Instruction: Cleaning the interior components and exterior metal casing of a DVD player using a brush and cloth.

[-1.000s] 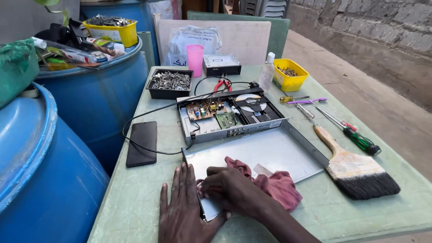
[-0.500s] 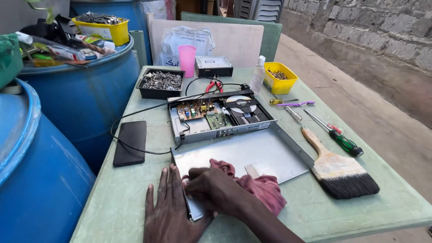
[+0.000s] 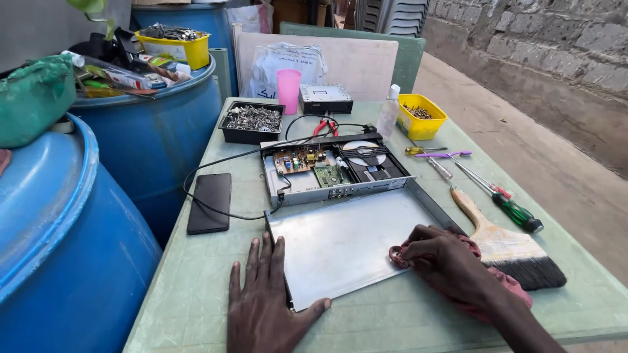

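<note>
- Metal cover panel, grey and flat, is lying on the pale green surface just in front of the opened disc player, its near edge towards the person.
- Left hand is pressing flat on the surface at the panel's near left corner, fingers spread out straight and gripping nothing, the thumb lying over the panel's near edge.
- Right hand is curling its fingers down onto a reddish-pink cloth, bunching it against the right-hand part of the panel; the cloth is trailing out under the wrist.
- Disc player is sitting with its lid off, showing circuit boards on the left and a disc tray on the right; a black cable is looping from it across the surface.
- Black phone is lying face up to the left of the player, inside the cable's loop.
- Wide paintbrush with a wooden handle is lying just right of the cloth, bristles towards the person.
- Green-handled screwdriver and a second thin screwdriver are lying beyond the brush, near the right edge.
- Black tray of metal screws, a pink cup, a small grey box, red-handled pliers, a clear bottle and a yellow tub are standing along the far side.
- Blue drums are standing to the left of the surface, the farther one carrying a yellow bin of odds and ends.
</note>
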